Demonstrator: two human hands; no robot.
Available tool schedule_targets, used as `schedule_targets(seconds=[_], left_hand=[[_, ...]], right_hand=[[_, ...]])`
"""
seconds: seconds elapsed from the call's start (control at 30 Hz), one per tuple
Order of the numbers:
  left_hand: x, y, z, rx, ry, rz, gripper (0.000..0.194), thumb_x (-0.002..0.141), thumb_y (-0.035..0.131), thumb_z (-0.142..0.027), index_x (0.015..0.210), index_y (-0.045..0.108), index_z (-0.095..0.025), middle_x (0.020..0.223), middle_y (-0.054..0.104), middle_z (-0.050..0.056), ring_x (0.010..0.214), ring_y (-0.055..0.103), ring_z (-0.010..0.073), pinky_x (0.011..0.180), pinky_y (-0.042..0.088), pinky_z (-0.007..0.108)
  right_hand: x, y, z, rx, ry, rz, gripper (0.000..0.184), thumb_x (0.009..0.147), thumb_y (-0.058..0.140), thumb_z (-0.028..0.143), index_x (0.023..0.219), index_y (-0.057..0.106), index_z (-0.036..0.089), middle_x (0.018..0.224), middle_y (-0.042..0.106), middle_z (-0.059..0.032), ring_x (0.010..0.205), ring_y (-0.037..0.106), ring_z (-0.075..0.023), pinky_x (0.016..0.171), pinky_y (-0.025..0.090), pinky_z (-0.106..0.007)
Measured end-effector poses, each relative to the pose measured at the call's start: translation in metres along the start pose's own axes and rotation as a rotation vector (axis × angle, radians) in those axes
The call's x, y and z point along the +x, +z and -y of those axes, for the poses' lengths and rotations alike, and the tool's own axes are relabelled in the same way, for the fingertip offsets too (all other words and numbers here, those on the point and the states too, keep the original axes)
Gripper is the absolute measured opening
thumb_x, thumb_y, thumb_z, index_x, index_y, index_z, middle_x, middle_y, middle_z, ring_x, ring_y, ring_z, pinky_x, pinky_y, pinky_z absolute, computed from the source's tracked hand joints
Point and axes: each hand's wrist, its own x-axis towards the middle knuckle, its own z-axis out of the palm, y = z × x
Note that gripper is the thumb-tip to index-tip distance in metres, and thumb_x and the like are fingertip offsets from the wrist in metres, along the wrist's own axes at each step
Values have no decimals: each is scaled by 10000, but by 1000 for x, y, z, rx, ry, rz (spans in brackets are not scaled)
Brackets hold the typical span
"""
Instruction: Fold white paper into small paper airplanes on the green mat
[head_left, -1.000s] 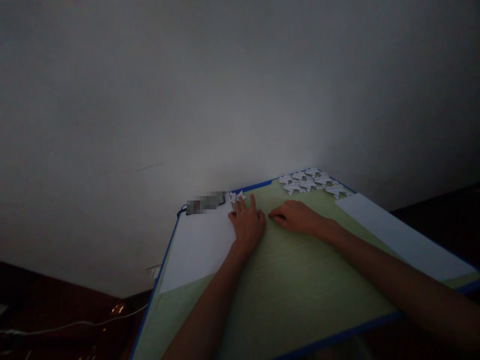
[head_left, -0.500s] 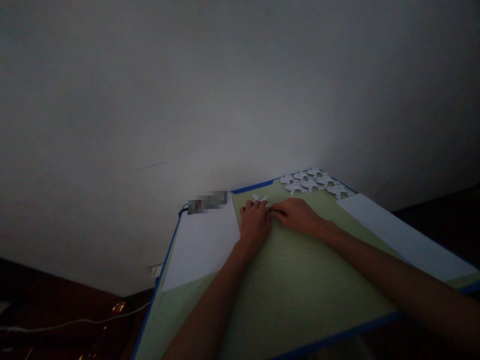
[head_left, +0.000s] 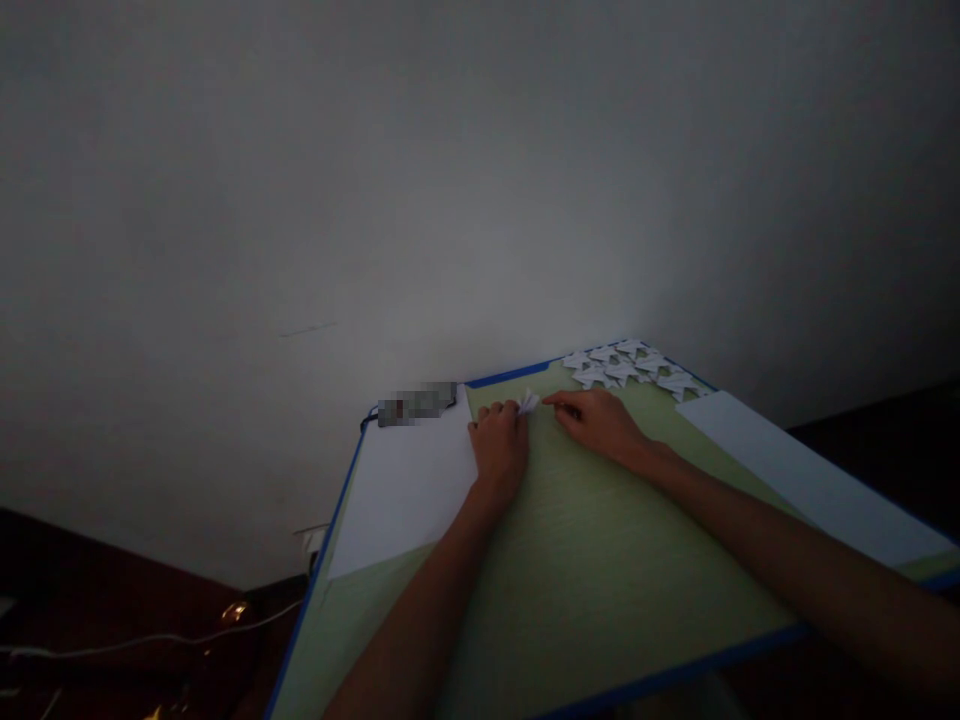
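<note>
- On the green desk, toward its far edge and between the two hands, a small folded white paper sits with its points fanned upward.
- Left hand: palm down, fingers bent, at the left of the folded white paper and against it as far as the view shows. Whether its grip pinches the paper or merely rests by it, I cannot tell.
- Right hand: on the other side, fingers curled, the index finger reaching to just beside the paper. A dark gap shows between finger and thumb; how firmly this grip is drawn together, or whether it has hold of anything, I cannot tell.
- Left of the left hand lies a white sheet, with a blurred-out object across its far end.
- At the far right corner, several folded paper shapes lie close together in rows.
- Nearer along the right edge, just beside those shapes, lies a long white strip.
- Blue trim borders the desk, behind which rises a grey wall.
</note>
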Motion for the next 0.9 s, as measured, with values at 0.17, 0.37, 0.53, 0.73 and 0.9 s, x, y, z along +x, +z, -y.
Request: schedule_targets(seconds=[0.17, 0.37, 0.53, 0.73, 0.9], left_hand=[[6, 5, 6, -427, -46, 8, 143, 959, 591, -214, 1070, 673, -178, 946, 765, 105, 832, 709, 239, 785, 527, 360], [9, 9, 8, -687, -119, 76, 221, 915, 657, -230, 1118, 677, -144, 877, 788, 94, 793, 748, 213, 765, 558, 325], [10, 9, 11, -727, -105, 96, 197, 897, 668, -201, 1077, 719, -141, 893, 798, 99, 823, 764, 220, 795, 575, 336], [9, 7, 6, -682, -88, 77, 200, 903, 649, -189, 1078, 733, -143, 916, 789, 92, 830, 747, 208, 801, 568, 333], [9, 10, 9, -485, -103, -62, 158, 915, 617, -191, 1019, 721, -133, 1006, 751, 133, 879, 704, 229, 848, 542, 381]], right_hand=[[1, 4, -3, 89, -1, -60, 387, 934, 575, 229, 1297, 710, 230, 977, 763, -47, 822, 687, -193, 842, 504, -329], [1, 17, -11, 204, -71, -44, 497, 924, 661, 307, 1407, 601, 205, 1160, 658, -92, 839, 668, -182, 822, 531, -343], [0, 20, -12, 254, -139, -16, 475, 931, 673, 334, 1387, 611, 214, 1146, 661, -94, 942, 667, -212, 863, 532, -359], [0, 17, -9, 223, -110, -17, 465, 925, 685, 328, 1367, 629, 195, 1124, 690, -89, 906, 670, -202, 843, 522, -335], [1, 12, -9, 39, -148, 47, 254, 934, 646, 211, 1169, 736, 177, 1116, 723, -93, 1002, 666, -224, 915, 474, -350]])
